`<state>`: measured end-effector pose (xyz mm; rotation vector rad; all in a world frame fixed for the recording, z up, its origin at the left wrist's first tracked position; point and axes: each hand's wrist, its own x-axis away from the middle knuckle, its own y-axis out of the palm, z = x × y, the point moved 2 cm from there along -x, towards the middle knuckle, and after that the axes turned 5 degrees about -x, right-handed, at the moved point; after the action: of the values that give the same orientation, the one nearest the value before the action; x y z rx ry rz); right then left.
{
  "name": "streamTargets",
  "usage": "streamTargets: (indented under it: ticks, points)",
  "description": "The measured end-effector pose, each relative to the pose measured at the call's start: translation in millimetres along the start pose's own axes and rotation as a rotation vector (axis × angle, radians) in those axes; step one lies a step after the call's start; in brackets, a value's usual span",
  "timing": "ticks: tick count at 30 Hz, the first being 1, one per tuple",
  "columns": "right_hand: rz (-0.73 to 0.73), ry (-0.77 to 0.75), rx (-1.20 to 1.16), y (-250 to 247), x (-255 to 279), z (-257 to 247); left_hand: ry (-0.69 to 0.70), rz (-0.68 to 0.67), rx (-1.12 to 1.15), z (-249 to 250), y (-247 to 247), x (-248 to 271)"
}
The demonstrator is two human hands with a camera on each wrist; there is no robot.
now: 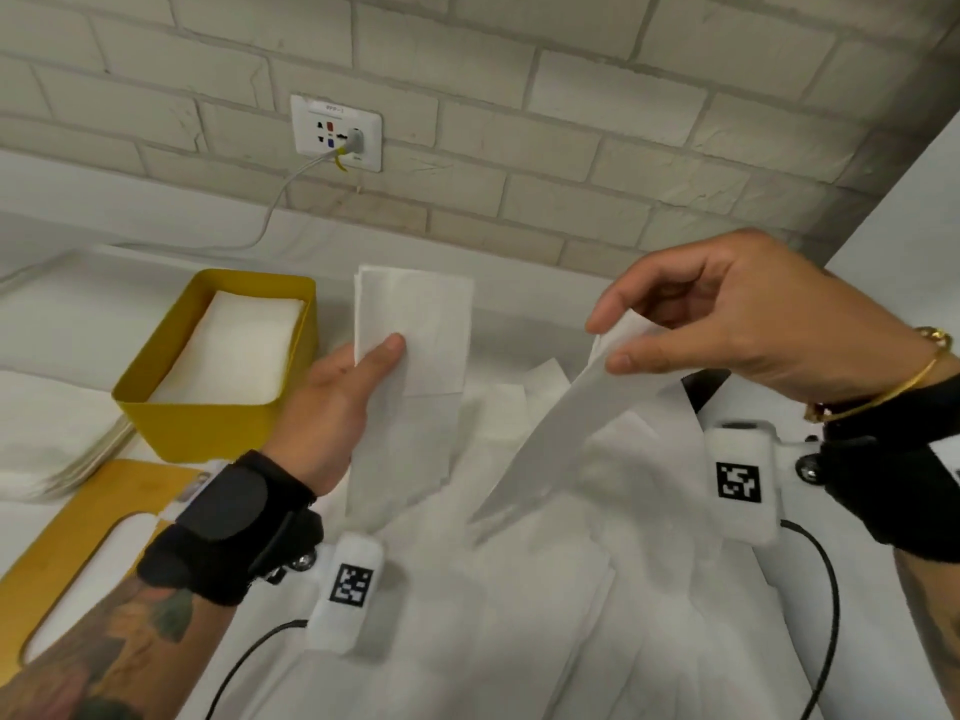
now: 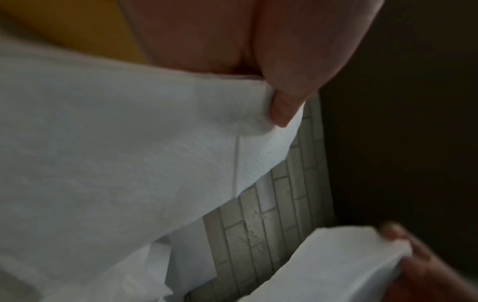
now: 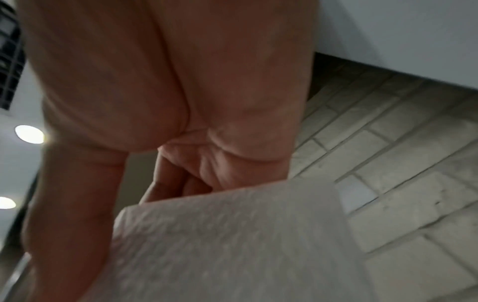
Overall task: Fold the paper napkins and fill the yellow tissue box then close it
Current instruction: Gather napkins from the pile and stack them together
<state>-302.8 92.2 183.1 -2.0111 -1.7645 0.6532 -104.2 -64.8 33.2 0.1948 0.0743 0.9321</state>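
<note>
The yellow tissue box (image 1: 176, 423) stands open at the left, with a white stack of folded napkins (image 1: 234, 345) inside. My left hand (image 1: 358, 371) holds a folded white napkin (image 1: 415, 330) upright just right of the box, thumb pressed on its front; the left wrist view shows the same napkin (image 2: 129, 153) under the thumb. My right hand (image 1: 613, 343) pinches the top of a second napkin (image 1: 545, 439) that hangs down over a loose pile of napkins (image 1: 519, 589) on the table. In the right wrist view that napkin (image 3: 232, 245) fills the lower middle.
The box's yellow lid (image 1: 67, 553), with an oval slot, lies flat at the front left. A stack of white sheets (image 1: 52, 439) sits left of the box. A brick wall with a socket (image 1: 337, 132) and a plugged-in cable runs behind the table.
</note>
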Motion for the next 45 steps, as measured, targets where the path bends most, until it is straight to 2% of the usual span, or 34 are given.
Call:
streamTargets:
  ticks: [2, 4, 6, 11, 16, 18, 20, 23, 26, 28, 32, 35, 38, 42, 43, 45]
  points:
    - [-0.029, -0.013, -0.018, 6, -5, -7, 0.051, -0.033, -0.067, 8, 9, -3]
    - [0.005, 0.003, -0.005, 11, -15, -6, 0.067, -0.117, -0.099, 8, 21, -3]
    - [0.074, 0.034, 0.047, 18, -28, 2, 0.018, -0.185, -0.057, 3, 34, 2]
    - [0.190, 0.179, 0.087, 38, -50, 38, -0.212, -0.287, 0.176, -24, 51, 19]
    - [0.274, 0.302, 0.037, 47, -50, 74, -0.194, -0.317, 0.137, -46, 45, 26]
    - [0.411, 0.362, -0.058, 45, -40, 90, -0.184, -0.289, 0.143, -51, 41, 26]
    - [0.521, 0.453, -0.263, 50, -22, 107, -0.181, -0.251, 0.166, -52, 37, 26]
    - [0.460, 0.566, -0.704, 79, 5, 130, -0.184, -0.234, 0.196, -54, 32, 25]
    - [0.378, 0.519, -1.047, 113, 18, 140, -0.203, -0.260, 0.212, -58, 31, 25]
    - [0.472, 0.453, -1.144, 125, 19, 140, -0.226, -0.271, 0.223, -60, 32, 24]
    - [0.711, 0.373, -1.112, 123, 17, 141, -0.319, -0.174, 0.319, -58, 32, 22]
    - [0.780, 0.276, -1.083, 104, 23, 134, -0.315, -0.131, 0.366, -56, 26, 18]
    - [0.647, 0.149, -1.003, 85, 32, 116, -0.285, -0.097, 0.362, -56, 19, 13]
    - [0.224, 0.060, -0.869, 83, 41, 76, -0.271, -0.101, 0.395, -56, 18, 10]
    - [0.173, 0.047, -0.869, 87, 40, 69, -0.279, -0.100, 0.405, -57, 18, 10]
    - [0.199, 0.048, -0.876, 95, 30, 65, -0.299, -0.097, 0.419, -58, 20, 11]
